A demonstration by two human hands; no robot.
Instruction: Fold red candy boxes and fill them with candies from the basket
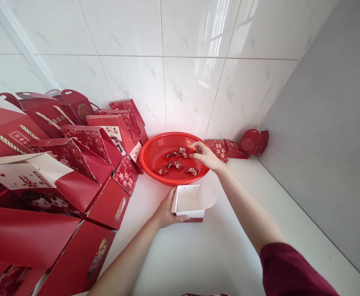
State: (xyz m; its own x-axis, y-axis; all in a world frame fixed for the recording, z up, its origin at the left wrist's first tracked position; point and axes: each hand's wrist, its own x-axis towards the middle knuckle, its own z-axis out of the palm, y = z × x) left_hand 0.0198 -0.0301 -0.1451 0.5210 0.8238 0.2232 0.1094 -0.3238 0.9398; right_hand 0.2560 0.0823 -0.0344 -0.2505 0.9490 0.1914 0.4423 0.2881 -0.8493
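My left hand [167,210] grips the left side of a small open gift box [189,201], white inside with a red band low on its front. The box stands on the white surface, and no contents show in it. Above the right part of a red plastic basket [145,164], my right hand [203,155] pinches a red-wrapped candy [190,146] between its fingertips. Several dark red wrapped candies [177,165] lie loose on the basket's floor. The basket sits just behind the box.
Many red and white gift boxes [71,181] crowd the left side, some with rope handles. More red boxes [229,148] stand at the back right by the wall. White tiles [130,82] rise behind, and a grey panel [328,123] borders the right side.
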